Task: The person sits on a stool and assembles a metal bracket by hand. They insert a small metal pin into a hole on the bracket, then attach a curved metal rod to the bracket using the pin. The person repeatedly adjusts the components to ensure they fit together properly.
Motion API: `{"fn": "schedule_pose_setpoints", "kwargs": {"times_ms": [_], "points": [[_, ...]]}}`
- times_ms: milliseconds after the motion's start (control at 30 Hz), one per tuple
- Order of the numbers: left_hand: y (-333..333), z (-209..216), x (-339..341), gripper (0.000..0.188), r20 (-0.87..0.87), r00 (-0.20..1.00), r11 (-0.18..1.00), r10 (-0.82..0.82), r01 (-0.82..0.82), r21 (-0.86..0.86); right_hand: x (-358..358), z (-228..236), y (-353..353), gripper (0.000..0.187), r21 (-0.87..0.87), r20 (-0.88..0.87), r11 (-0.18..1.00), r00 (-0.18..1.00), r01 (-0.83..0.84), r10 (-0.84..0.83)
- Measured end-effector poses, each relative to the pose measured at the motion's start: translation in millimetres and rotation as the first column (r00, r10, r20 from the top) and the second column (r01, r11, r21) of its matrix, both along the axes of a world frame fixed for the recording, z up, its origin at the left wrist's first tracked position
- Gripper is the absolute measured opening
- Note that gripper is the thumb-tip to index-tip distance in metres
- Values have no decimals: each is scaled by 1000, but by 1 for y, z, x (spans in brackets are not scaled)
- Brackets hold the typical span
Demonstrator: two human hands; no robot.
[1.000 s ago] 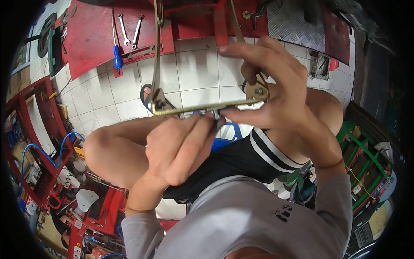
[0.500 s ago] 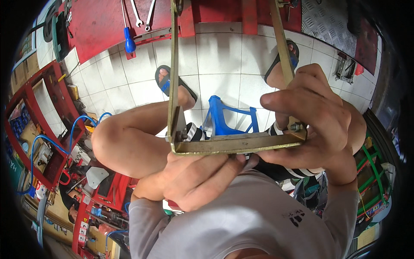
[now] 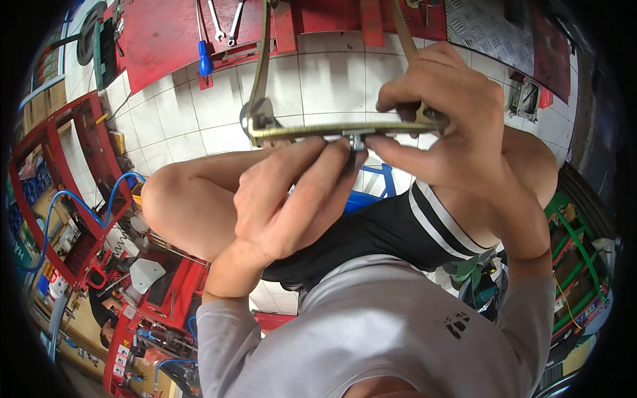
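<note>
In front of me is a U-shaped, brass-coloured metal bracket [image 3: 305, 131], its crossbar towards me and its two long arms running away over the red bench. A small silver bolt [image 3: 357, 141] sticks out of the near side of the crossbar, right of its middle. My left hand [image 3: 285, 199] is closed below the bar, fingertips pinching at the bolt; a dark bit between those fingers is too small to name. My right hand [image 3: 461, 116] grips the bracket's right corner, its thumb stretched along the bar beside the bolt, its forefinger curled over the far side.
On the red bench [image 3: 159, 40] ahead lie a blue-handled screwdriver [image 3: 206, 63] and two wrenches [image 3: 233, 26]. A blue stool [image 3: 363, 199] stands on the tiles below my hands. At the left are a red frame [image 3: 40, 142] and a blue hose [image 3: 83, 202]. Green bars [image 3: 577, 249] stand right.
Both hands have lifted the bracket away from my body and tilted it, so the crossbar now appears edge-on. The bolt now shows beside my left fingertips, and my right thumb is near it.
</note>
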State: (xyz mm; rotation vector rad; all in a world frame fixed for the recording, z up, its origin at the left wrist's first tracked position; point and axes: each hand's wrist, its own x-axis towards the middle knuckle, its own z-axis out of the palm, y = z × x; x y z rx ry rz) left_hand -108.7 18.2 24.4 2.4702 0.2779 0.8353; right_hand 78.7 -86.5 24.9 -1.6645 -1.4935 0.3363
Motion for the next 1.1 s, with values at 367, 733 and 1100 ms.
{"fn": "schedule_pose_setpoints", "kwargs": {"times_ms": [367, 733, 1100], "points": [[-6, -4, 9, 25, 146, 989, 995, -19, 3, 103, -9, 5, 0, 22, 140, 129, 990, 992, -15, -3], [-7, -6, 15, 27, 285, 953, 970, 108, -164, 181, -11, -10, -8, 21, 173, 67, 985, 998, -2, -10], [-7, 2, 11, 29, 147, 983, 940, 113, -154, 305, -13, 2, -7, 18, 121, 75, 992, 997, -22, 13]]}}
